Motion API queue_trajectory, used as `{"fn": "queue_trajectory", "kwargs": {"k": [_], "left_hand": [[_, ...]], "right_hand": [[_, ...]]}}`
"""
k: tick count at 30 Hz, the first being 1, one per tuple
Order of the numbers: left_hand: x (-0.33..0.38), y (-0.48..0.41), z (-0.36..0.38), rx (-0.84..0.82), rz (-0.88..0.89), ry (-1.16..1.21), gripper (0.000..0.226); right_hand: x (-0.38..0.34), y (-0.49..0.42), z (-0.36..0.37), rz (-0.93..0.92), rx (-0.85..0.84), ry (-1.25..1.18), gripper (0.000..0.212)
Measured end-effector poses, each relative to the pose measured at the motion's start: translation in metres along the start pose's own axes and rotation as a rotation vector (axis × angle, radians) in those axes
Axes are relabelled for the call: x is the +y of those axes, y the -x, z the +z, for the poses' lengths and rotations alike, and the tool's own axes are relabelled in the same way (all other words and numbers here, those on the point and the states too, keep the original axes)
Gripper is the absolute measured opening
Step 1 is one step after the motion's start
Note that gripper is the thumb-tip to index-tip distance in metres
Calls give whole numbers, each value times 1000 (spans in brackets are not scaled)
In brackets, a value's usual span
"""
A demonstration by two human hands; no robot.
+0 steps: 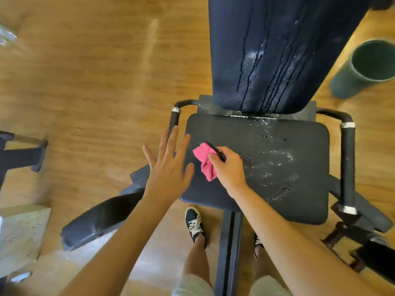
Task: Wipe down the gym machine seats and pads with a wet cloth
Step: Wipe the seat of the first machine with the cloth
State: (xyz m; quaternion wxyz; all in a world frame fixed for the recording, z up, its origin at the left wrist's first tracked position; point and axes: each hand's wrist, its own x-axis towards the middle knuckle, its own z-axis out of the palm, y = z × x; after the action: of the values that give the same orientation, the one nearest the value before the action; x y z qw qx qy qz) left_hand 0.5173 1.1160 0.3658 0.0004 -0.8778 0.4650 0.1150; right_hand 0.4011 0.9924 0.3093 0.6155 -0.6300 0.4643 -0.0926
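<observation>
A dark gym machine seat [299, 135] lies below me, wet and streaked with white foam on its right half. My right hand [229, 167] grips a pink cloth [204, 160], together with something dark, and holds it on the seat's left part. My left hand [168, 165] hovers with spread, straight fingers over the seat's left edge and holds nothing. The upright back pad [277, 50] rises behind the seat, with wet drip lines running down it.
Black handles with silver bands flank the seat on the left [175, 118] and right [348, 167]. A padded arm [100, 221] sticks out at lower left. A green bucket [363, 69] stands on the wooden floor at right. My feet [195, 225] stand by the central frame post.
</observation>
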Motion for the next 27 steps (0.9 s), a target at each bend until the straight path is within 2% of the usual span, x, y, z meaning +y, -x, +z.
{"fn": "queue_trajectory", "kwargs": {"k": [7,12,15,18,24,27], "left_hand": [[-36,-36,48,-17,83,119,69],[-35,-53,72,-11,118,162,55],[-17,-58,86,7,113,176,49],[12,-59,98,-10,96,249,50],[42,-65,126,-26,50,286,57],[34,-76,133,-3,72,261,52]], "right_hand": [[20,-41,49,120,182,-114,11],[33,-34,30,-54,237,304,13],[41,-31,4,-167,339,441,30],[57,-41,-18,-298,446,690,38],[102,-58,-31,-366,238,1002,49],[111,-58,-30,-376,238,1064,52]]}}
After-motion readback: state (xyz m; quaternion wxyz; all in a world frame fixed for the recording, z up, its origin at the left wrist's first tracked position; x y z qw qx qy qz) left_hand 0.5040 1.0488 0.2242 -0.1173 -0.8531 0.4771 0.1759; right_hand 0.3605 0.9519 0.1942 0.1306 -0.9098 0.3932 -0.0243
